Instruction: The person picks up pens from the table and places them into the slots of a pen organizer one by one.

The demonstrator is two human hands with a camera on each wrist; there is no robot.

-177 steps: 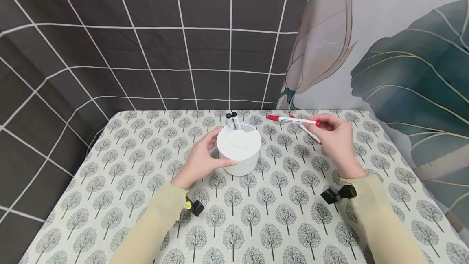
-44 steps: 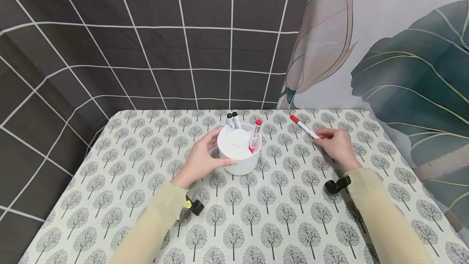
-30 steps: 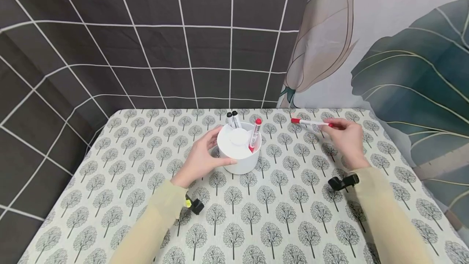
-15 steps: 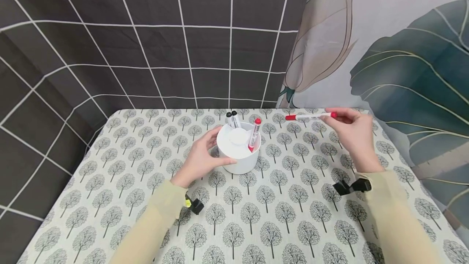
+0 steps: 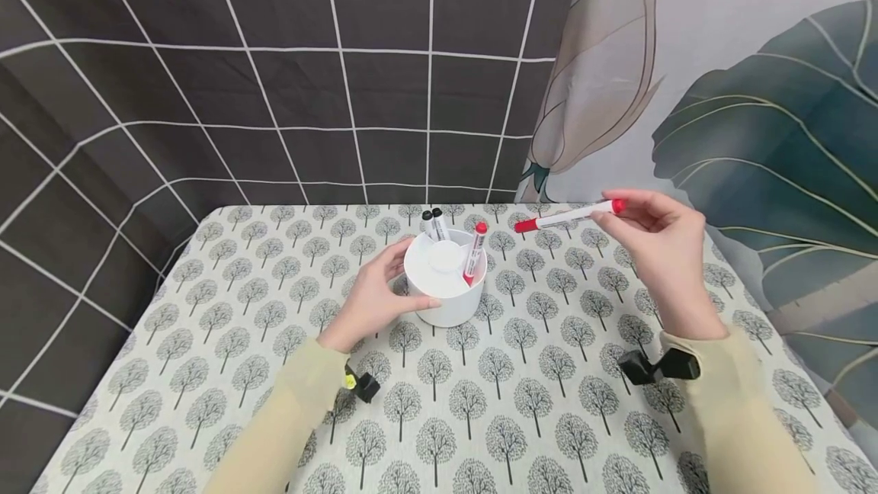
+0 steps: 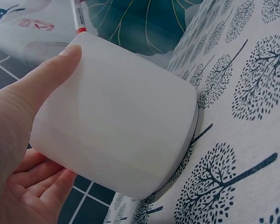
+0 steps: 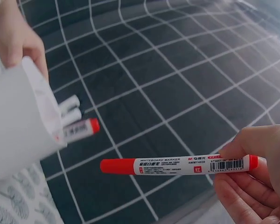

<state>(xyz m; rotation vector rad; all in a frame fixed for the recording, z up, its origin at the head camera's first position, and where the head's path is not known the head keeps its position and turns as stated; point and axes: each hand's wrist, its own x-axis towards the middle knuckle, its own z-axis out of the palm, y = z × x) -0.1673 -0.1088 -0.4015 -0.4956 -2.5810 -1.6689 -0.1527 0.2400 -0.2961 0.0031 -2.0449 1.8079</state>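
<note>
My left hand (image 5: 377,297) grips a round white pen holder (image 5: 453,309) on the table, thumb on its near wall and fingers round its left side. Inside the holder, a red whiteboard marker (image 5: 475,251) leans in the right section, while two black-ended markers (image 5: 441,227) stand at the back. Above the cloth to the right, my right hand (image 5: 668,258) pinches a second red whiteboard marker (image 7: 177,164) near one end. Its red cap points left toward the holder, apart from it. In the left wrist view, the thumb (image 6: 56,70) presses the holder's wall near the rim.
A cloth with a tree print (image 5: 411,402) covers the table. Behind the table hangs a dark curtain with white grid lines (image 5: 391,90), and at the right a pale curtain with large leaves (image 5: 789,128). A small black camera (image 5: 658,366) sits on the right wrist.
The first red marker went from my right hand into the holder. My right hand then picked the second red marker off the cloth and raised it. The left hand stayed on the holder.
</note>
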